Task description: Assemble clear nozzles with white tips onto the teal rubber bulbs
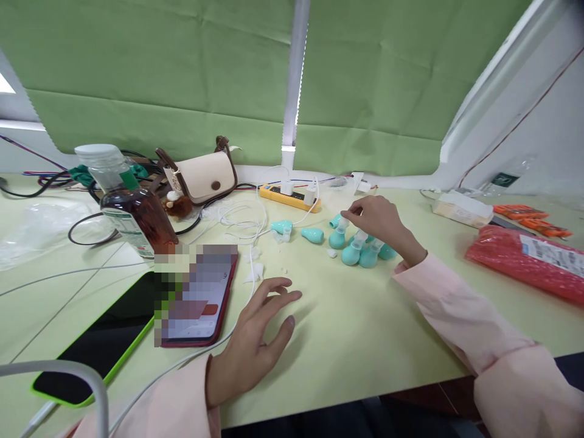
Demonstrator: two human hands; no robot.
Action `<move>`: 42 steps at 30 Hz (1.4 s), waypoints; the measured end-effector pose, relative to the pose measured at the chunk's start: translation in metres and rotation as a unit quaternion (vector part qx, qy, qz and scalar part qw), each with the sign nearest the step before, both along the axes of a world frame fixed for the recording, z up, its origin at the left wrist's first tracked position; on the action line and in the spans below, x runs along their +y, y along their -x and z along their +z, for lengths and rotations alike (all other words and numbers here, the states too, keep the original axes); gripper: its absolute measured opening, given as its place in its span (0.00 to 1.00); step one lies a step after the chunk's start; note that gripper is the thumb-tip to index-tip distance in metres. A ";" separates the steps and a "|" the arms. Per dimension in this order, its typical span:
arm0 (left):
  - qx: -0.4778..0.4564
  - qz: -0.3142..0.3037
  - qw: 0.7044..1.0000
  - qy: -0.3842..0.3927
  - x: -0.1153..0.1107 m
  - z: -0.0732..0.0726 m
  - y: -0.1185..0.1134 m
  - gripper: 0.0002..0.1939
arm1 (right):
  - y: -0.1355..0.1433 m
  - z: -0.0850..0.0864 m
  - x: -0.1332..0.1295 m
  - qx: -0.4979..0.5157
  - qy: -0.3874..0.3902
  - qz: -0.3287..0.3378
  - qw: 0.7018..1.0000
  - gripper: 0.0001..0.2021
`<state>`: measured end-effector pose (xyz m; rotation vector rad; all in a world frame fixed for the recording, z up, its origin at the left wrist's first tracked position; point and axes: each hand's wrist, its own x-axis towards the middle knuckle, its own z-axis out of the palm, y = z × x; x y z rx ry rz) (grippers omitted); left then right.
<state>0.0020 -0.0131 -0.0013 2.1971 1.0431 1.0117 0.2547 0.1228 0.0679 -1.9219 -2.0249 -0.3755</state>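
Observation:
My right hand (376, 220) reaches over a cluster of small teal bulbs with clear tips. Its thumb and forefinger pinch the clear top of one upright teal bulb (337, 238). Close by stand more teal bulbs (351, 254), partly hidden behind one another and under my wrist. To their left, a loose teal bulb (312, 235) lies on its side, and another teal piece (281, 227) with a clear end lies farther left. My left hand (255, 340) hovers low over the table, fingers apart and holding nothing, just right of a lit phone in a red case (201, 304).
A phone in a green case (98, 337) and a brown bottle (137, 213) are at left. Behind are a cream handbag (207, 176), white cables and a yellow power strip (287, 198). A red plastic package (524, 258) and orange tools (538, 222) lie at right.

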 end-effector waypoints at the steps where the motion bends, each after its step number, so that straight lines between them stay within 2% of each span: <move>1: 0.001 -0.002 1.000 0.000 0.000 0.000 0.000 0.14 | -0.001 -0.001 0.001 -0.012 0.001 -0.009 1.000 0.13; 3: 0.002 -0.007 1.000 -0.002 -0.001 0.000 0.000 0.13 | -0.002 -0.002 0.001 -0.038 -0.022 -0.021 0.999 0.14; 5: 0.003 -0.014 1.000 -0.004 -0.002 0.000 0.000 0.13 | 0.002 0.000 -0.005 -0.063 -0.088 -0.011 0.994 0.15; 8: 0.005 -0.026 1.000 -0.001 -0.003 0.000 -0.001 0.12 | 0.022 0.001 -0.018 -0.082 -0.165 0.095 0.978 0.15; 10: 0.007 -0.032 0.999 0.003 -0.003 -0.001 -0.001 0.11 | 0.043 -0.003 -0.025 -0.084 -0.107 0.197 0.971 0.14; 12: 0.008 -0.035 0.999 0.004 -0.003 -0.001 -0.001 0.11 | 0.064 -0.012 -0.025 -0.104 -0.013 0.241 0.965 0.13; 13: 0.009 -0.036 0.999 0.003 -0.003 -0.002 -0.001 0.11 | 0.073 -0.019 -0.022 -0.120 0.019 0.232 0.965 0.13; 17: 0.011 -0.036 0.999 0.000 -0.003 -0.003 0.000 0.11 | 0.094 -0.047 -0.004 -0.145 0.046 0.212 0.966 0.23; 20: 0.009 -0.045 0.999 0.007 -0.004 -0.002 0.000 0.11 | 0.098 -0.061 0.007 -0.157 0.054 0.202 0.965 0.17; 23: -0.003 -0.054 0.998 0.021 -0.005 0.000 -0.002 0.10 | 0.097 -0.062 0.007 -0.160 0.055 0.206 0.964 0.11; 26: -0.059 -0.032 0.995 0.079 -0.002 0.000 -0.003 0.08 | 0.094 -0.053 -0.010 -0.155 0.051 0.229 0.960 0.09; 28: -0.146 0.014 0.975 0.166 0.003 -0.001 -0.005 0.06 | 0.090 -0.047 -0.031 -0.134 0.039 0.262 0.955 0.08; 29: -0.203 0.042 0.954 0.214 0.006 -0.002 -0.005 0.08 | 0.088 -0.045 -0.043 -0.116 0.028 0.289 0.950 0.09; 31: -0.310 0.071 0.905 0.283 0.011 -0.003 -0.006 0.16 | 0.084 -0.045 -0.065 0.000 -0.042 0.397 0.917 0.07; 34: -0.383 0.086 0.848 0.355 0.016 -0.004 -0.008 0.22 | 0.080 -0.057 -0.086 0.088 -0.145 0.482 0.860 0.06; 36: -0.404 0.082 0.819 0.399 0.016 -0.003 -0.008 0.22 | 0.079 -0.068 -0.089 0.103 -0.182 0.512 0.833 0.09; 39: -0.424 0.037 0.786 0.449 0.015 -0.004 -0.008 0.22 | 0.077 -0.081 -0.085 0.108 -0.198 0.550 0.804 0.13; 42: -0.428 0.030 0.780 0.456 0.015 -0.005 -0.008 0.20 | 0.071 -0.082 -0.079 0.125 -0.177 0.588 0.779 0.17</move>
